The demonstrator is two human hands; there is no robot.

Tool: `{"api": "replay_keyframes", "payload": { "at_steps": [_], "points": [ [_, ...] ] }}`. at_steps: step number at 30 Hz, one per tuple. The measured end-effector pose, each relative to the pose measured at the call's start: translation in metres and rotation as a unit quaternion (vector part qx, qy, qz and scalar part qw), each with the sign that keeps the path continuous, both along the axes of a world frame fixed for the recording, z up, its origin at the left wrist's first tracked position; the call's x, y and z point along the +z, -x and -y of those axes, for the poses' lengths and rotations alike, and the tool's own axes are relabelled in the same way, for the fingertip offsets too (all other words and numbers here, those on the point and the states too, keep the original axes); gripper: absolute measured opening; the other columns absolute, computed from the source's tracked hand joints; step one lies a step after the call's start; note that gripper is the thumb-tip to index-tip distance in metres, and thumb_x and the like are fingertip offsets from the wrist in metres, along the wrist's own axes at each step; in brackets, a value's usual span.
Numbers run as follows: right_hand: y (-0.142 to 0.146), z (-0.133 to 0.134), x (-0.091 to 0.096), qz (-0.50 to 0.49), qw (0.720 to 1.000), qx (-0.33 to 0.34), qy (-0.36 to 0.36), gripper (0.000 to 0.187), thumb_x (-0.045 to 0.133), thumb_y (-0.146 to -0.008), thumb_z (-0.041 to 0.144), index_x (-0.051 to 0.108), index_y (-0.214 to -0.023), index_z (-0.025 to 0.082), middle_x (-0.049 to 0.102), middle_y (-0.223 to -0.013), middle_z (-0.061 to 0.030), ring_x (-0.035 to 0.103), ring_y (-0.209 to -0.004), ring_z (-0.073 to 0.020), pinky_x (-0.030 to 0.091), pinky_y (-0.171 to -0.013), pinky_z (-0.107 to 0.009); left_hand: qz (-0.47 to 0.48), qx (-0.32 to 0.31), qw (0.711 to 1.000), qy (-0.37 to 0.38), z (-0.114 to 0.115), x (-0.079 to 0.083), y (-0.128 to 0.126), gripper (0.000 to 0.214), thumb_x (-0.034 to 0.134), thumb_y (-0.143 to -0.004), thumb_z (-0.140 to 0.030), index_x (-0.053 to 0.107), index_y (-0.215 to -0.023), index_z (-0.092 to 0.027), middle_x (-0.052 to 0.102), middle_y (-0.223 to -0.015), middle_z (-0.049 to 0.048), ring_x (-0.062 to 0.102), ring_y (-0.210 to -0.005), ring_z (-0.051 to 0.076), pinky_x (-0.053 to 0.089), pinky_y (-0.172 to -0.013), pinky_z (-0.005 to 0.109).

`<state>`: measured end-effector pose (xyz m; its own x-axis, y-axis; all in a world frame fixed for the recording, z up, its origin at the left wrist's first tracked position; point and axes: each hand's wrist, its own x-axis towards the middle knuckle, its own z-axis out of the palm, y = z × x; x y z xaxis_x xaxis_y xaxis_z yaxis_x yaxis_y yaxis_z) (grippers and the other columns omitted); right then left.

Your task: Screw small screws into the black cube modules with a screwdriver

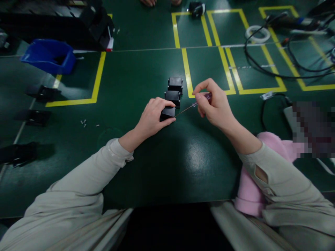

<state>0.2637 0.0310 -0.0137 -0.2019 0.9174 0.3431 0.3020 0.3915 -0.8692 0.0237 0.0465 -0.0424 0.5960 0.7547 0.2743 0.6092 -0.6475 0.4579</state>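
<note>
Near the middle of the green table, my left hand (154, 115) is closed around a small black block-shaped part (168, 112), thumb on the near side and fingers over the far side. Two similar black parts (172, 97) stand in a row just beyond it. My right hand (215, 104) grips a screwdriver (208, 96) by its purplish clear handle. The thin shaft slants down to the left, and its tip meets the right side of the held part. Whether a screw sits at the tip is too small to tell.
Several small screws (83, 122) lie left of my left hand. A blue bin (49, 56) and more black parts (38, 118) are farther left. Black cables (251, 59), a white tape roll (258, 33) and a pink cloth item (252, 190) are at right. Another person's hand (149, 2) shows at the far edge.
</note>
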Motion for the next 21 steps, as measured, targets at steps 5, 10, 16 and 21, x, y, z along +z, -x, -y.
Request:
{"api": "replay_keyframes", "payload": {
  "at_steps": [5,10,16,21],
  "points": [
    [0.0008,0.0012,0.0010,0.000,1.000,0.001,0.006,0.027,0.052,-0.098,0.052,0.051,-0.092,0.026,0.043,-0.051,0.0094,0.046,-0.039,-0.0082,0.033,-0.041,-0.027,0.005,-0.004,1.000,-0.003,0.0000,0.0002,-0.0001,0.035,0.066,-0.092,-0.035,0.056,-0.122,-0.021,0.063,-0.123,0.0079,0.056,-0.113,0.027,0.041,-0.098,0.041],
    [0.0006,0.0009,0.0002,-0.001,1.000,-0.001,0.012,0.025,0.052,-0.099,0.049,0.051,-0.091,0.026,0.042,-0.049,0.0094,0.044,-0.037,-0.0081,0.030,-0.040,-0.027,0.006,-0.005,1.000,-0.009,0.0001,-0.0004,0.0003,0.035,0.066,-0.091,-0.034,0.057,-0.122,-0.020,0.063,-0.122,0.0083,0.056,-0.113,0.027,0.042,-0.098,0.041],
    [0.0000,0.0002,-0.0012,-0.010,1.000,0.005,0.006,0.022,0.050,-0.100,0.048,0.050,-0.095,0.026,0.045,-0.052,0.0090,0.046,-0.040,-0.0090,0.035,-0.042,-0.028,0.005,-0.008,1.000,-0.008,-0.0001,-0.0002,0.0002,0.035,0.066,-0.092,-0.034,0.056,-0.122,-0.021,0.063,-0.124,0.0082,0.056,-0.115,0.027,0.042,-0.098,0.041],
    [0.0002,-0.0003,-0.0003,0.005,1.000,-0.002,0.001,0.029,0.052,-0.099,0.049,0.051,-0.084,0.024,0.043,-0.046,0.0096,0.044,-0.036,-0.0073,0.029,-0.040,-0.025,0.006,-0.009,1.000,-0.016,-0.0010,-0.0003,-0.0002,0.035,0.067,-0.091,-0.035,0.057,-0.121,-0.020,0.064,-0.122,0.0083,0.057,-0.113,0.027,0.043,-0.097,0.042]
  ]
}}
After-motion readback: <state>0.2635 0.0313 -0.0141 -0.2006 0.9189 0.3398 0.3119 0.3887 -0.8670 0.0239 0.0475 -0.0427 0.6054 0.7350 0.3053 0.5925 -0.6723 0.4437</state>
